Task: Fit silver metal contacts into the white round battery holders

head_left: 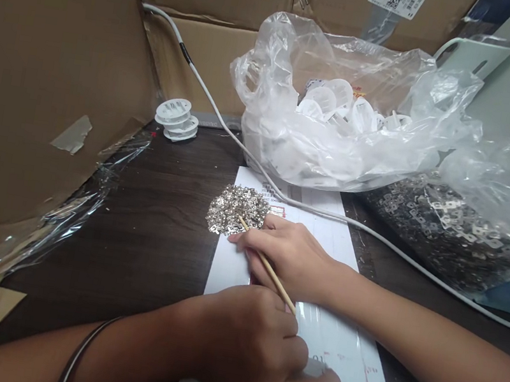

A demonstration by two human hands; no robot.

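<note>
My right hand (290,255) is closed around a thin wooden stick (276,279). The stick's tip rests at a heap of small shiny metal pieces (237,209), which lies partly on the dark table and partly on a white printed sheet (232,271). Nearer to me, my left hand (263,354) is closed over the sheet, its back toward the camera. A whitish edge shows beside its thumb, but most of what it grips is hidden. The stick's rear end reaches close to the left knuckles.
Behind the sheet stands a clear plastic bag (328,157) of white round spools. Another bag (452,229) of metal pieces lies at right. A few white spools (176,119) are stacked at back left. A white cable (258,169) crosses the table; cardboard walls (197,66) enclose it.
</note>
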